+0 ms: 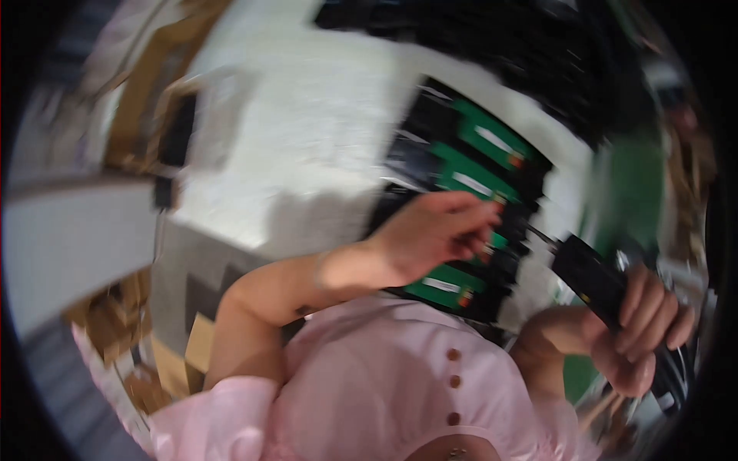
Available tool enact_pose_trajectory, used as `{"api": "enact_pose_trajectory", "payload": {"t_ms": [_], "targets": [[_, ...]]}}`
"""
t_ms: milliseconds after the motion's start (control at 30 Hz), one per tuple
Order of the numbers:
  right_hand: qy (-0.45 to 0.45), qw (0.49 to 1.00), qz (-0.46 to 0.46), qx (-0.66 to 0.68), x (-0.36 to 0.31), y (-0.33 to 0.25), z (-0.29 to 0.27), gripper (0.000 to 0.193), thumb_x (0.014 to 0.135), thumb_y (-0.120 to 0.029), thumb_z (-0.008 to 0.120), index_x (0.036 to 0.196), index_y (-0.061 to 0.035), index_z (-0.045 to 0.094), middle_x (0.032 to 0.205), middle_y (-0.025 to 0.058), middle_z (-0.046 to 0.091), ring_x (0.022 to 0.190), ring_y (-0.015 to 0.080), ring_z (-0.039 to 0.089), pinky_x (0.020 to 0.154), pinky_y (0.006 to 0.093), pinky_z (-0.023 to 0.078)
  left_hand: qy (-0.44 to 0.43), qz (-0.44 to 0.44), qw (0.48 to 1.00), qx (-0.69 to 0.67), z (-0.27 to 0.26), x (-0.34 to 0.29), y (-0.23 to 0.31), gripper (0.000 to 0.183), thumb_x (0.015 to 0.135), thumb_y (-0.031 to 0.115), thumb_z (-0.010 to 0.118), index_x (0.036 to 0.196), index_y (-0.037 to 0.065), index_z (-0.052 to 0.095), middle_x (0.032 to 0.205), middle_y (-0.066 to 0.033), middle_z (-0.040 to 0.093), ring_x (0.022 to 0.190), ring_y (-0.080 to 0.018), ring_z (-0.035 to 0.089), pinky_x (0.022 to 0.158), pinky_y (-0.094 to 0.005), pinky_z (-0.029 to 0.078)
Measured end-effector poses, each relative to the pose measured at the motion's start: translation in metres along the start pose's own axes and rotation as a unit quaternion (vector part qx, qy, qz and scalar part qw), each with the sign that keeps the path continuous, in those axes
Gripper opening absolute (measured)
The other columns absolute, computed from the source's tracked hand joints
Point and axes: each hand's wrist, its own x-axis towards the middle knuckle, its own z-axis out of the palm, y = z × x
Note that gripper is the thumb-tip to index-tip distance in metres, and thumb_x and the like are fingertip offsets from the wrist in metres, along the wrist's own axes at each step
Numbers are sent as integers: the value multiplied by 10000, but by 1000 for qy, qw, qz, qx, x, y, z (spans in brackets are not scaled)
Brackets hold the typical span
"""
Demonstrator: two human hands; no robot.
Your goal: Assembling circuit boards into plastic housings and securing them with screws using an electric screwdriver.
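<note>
Several green circuit boards (492,138) with white labels lie in black housings, set in a row across the white table. Over the nearer boards is my left hand (430,234), its thumb and fingers pinched together; whatever they may hold is too small and blurred to make out. Out to the right, my right hand (642,330) grips a black electric screwdriver (590,278). The tool is tilted, its thin bit pointing up and left toward the boards, and a dark cable runs from its rear end.
Dark parts (492,46) are heaped along the table's (300,115) far edge. A cardboard box (142,107) stands at the far left, and more cardboard boxes (123,315) are at the lower left. Green surface (626,192) and blurred clutter lie at the right.
</note>
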Motion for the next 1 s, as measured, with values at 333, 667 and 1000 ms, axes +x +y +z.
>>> {"api": "enact_pose_trajectory", "payload": {"t_ms": [333,667,1000], "targets": [[-103,988,82,-81,8,-8,-16,271,646,-62,595,862,-109,439,550,-64,511,491,48,507,534,150,415,6,7,994,-106,10,14,0,179,853,50,497,1022,7,538,951,-80,587,867,-134,587,758,-204,504],[-102,991,81,-41,8,-4,-20,254,657,-65,592,857,-106,441,552,-67,510,475,39,497,521,147,411,-19,12,989,-148,5,21,-10,177,868,133,502,972,-1,553,877,-67,588,786,-110,589,697,-194,517],[-100,990,81,-58,4,1,-18,251,670,-62,595,862,-110,441,551,-67,513,467,39,504,516,146,411,-31,-1,989,-142,4,23,-16,193,874,176,496,951,9,558,850,-67,590,738,-112,586,671,-208,515]]}}
